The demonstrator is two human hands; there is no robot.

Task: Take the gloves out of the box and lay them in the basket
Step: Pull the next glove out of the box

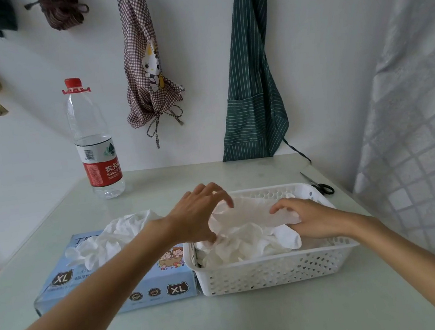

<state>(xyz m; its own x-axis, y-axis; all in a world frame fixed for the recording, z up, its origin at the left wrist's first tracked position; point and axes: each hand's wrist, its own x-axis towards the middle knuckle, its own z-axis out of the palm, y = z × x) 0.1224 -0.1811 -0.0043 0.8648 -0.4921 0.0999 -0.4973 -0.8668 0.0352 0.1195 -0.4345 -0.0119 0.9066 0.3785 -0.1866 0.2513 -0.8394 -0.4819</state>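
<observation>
A light blue glove box (155, 286) marked XL lies on the table at the left, with white gloves (110, 241) bunched out of its top. Right beside it stands a white perforated basket (274, 269) holding a heap of white gloves (241, 247). Over the basket, a translucent white glove (248, 217) is stretched between both hands. My left hand (197, 213) pinches its left end with thumb and curled fingers. My right hand (304, 215) grips its right end, above the basket's right side.
A clear water bottle (95, 142) with a red label stands at the back left. Black scissors (321, 185) lie behind the basket at the right. Two aprons (252, 77) hang on the back wall. A patterned curtain (411, 111) borders the table on the right.
</observation>
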